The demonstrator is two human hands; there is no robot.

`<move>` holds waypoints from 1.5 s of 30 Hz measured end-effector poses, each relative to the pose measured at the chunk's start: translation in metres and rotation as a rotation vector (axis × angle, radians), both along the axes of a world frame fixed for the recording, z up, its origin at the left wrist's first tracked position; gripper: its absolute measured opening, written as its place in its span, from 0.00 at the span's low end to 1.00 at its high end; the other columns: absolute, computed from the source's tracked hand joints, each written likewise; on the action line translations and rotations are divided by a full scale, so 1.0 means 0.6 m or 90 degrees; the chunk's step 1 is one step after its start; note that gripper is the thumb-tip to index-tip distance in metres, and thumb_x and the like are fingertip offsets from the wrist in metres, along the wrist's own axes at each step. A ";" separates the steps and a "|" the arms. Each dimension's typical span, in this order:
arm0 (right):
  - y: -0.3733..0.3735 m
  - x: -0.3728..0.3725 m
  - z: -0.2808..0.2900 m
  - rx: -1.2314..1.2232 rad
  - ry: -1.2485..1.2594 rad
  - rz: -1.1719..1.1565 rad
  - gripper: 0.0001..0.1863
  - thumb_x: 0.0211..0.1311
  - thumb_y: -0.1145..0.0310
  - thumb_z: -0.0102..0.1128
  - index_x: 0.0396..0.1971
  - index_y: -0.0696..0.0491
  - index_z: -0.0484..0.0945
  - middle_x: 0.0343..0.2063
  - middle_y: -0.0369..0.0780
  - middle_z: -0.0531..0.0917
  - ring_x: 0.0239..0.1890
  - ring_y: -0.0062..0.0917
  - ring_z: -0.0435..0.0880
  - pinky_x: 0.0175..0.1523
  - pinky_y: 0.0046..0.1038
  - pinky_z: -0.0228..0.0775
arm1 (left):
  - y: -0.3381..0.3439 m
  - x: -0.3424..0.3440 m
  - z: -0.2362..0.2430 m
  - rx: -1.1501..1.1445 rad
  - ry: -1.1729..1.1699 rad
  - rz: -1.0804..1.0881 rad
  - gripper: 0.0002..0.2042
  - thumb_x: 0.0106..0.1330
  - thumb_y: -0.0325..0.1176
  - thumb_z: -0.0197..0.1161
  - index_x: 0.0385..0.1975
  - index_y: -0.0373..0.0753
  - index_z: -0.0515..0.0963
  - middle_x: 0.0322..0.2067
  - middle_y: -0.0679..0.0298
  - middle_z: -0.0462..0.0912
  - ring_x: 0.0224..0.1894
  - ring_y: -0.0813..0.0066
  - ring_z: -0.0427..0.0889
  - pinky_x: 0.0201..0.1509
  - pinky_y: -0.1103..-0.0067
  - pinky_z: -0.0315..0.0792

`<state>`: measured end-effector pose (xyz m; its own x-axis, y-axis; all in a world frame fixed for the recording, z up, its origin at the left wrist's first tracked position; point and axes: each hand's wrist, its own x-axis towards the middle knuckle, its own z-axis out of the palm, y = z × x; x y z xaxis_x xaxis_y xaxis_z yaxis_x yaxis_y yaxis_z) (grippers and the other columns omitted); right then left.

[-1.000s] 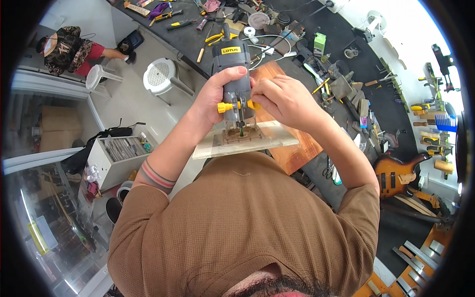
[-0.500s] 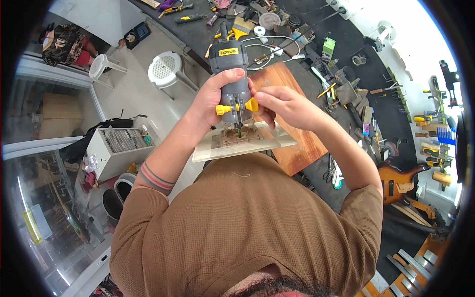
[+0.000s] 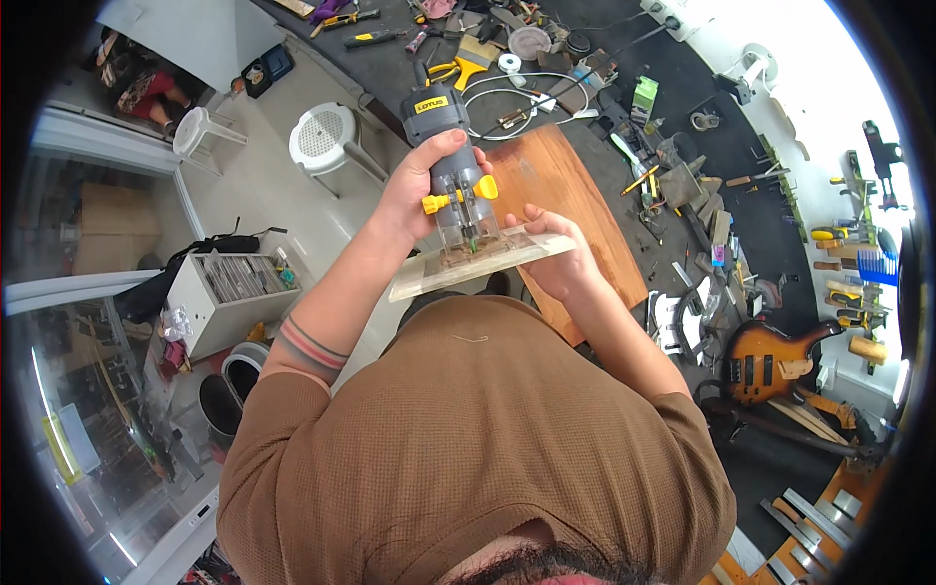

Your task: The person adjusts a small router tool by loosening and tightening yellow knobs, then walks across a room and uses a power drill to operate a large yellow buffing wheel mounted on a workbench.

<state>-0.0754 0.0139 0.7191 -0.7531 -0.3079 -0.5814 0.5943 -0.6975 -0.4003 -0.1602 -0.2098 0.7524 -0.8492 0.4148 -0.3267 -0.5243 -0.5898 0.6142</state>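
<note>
A grey trim router [image 3: 432,112] with yellow knobs is held up in front of my body. My left hand [image 3: 414,185] is closed around its body, thumb across the front. A wide, pale, clear base plate [image 3: 468,268] is fixed at the router's lower end and tilts up toward the right. A green bit [image 3: 471,239] shows inside the clear housing. At the plate's right end, my right hand [image 3: 564,258] grips the edge, with fingertips showing beyond it and the palm below. Part of that hand is hidden by the plate.
A wooden board [image 3: 556,175] lies on the dark workbench [image 3: 682,166], among scattered tools and a coiled white cable [image 3: 585,93]. A sunburst guitar body [image 3: 770,361] stands at the right. White stools [image 3: 327,136] are on the floor at left, where another person [image 3: 141,88] sits partly seen.
My right hand has moved from the yellow knob down to the base plate's right edge. The router has shifted slightly left and tilted, the plate's right end rising.
</note>
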 end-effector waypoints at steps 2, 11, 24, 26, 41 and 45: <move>-0.001 0.000 -0.015 0.011 -0.047 -0.062 0.32 0.57 0.76 0.59 0.63 0.56 0.60 0.48 0.46 0.76 0.60 0.49 0.80 0.70 0.51 0.69 | 0.007 -0.001 -0.007 -0.006 -0.003 0.000 0.19 0.69 0.42 0.72 0.49 0.37 0.74 0.39 0.55 0.86 0.44 0.62 0.90 0.47 0.66 0.89; 0.026 -0.002 -0.026 -0.009 0.048 -0.063 0.23 0.54 0.77 0.58 0.51 0.51 0.66 0.47 0.43 0.74 0.62 0.52 0.80 0.70 0.54 0.70 | 0.020 -0.007 -0.022 -0.020 0.002 -0.057 0.20 0.69 0.42 0.72 0.49 0.36 0.74 0.39 0.55 0.86 0.43 0.60 0.90 0.48 0.64 0.88; 0.053 -0.003 -0.072 0.359 0.324 -0.080 0.30 0.80 0.44 0.53 0.62 0.56 0.69 0.58 0.45 0.78 0.68 0.38 0.76 0.74 0.46 0.64 | 0.038 -0.008 -0.039 -0.076 -0.030 0.043 0.20 0.68 0.41 0.71 0.50 0.38 0.71 0.37 0.57 0.85 0.41 0.64 0.90 0.45 0.66 0.87; 0.047 0.016 -0.034 0.477 0.496 -0.101 0.32 0.82 0.40 0.45 0.63 0.56 0.69 0.57 0.43 0.79 0.68 0.32 0.73 0.75 0.45 0.59 | 0.038 -0.010 -0.039 -0.104 -0.029 0.074 0.19 0.68 0.41 0.71 0.50 0.38 0.72 0.37 0.57 0.86 0.41 0.65 0.90 0.44 0.67 0.87; 0.025 0.035 -0.021 0.402 0.495 -0.160 0.13 0.75 0.57 0.52 0.39 0.50 0.64 0.41 0.39 0.70 0.52 0.29 0.71 0.70 0.39 0.61 | 0.053 0.025 -0.029 -0.014 0.013 0.054 0.17 0.65 0.40 0.70 0.44 0.36 0.76 0.37 0.55 0.85 0.42 0.63 0.89 0.47 0.67 0.86; 0.025 0.040 -0.018 0.414 0.505 -0.168 0.13 0.75 0.58 0.53 0.39 0.50 0.63 0.41 0.39 0.70 0.51 0.28 0.70 0.70 0.39 0.62 | 0.057 0.028 -0.031 0.021 0.027 0.065 0.18 0.64 0.39 0.70 0.46 0.37 0.74 0.37 0.54 0.84 0.42 0.60 0.88 0.48 0.64 0.86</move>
<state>-0.0516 0.0291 0.7080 -0.9870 0.1145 0.1124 -0.1404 -0.2779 -0.9503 -0.1434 -0.1756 0.7337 -0.9002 0.3358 -0.2773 -0.4349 -0.6591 0.6136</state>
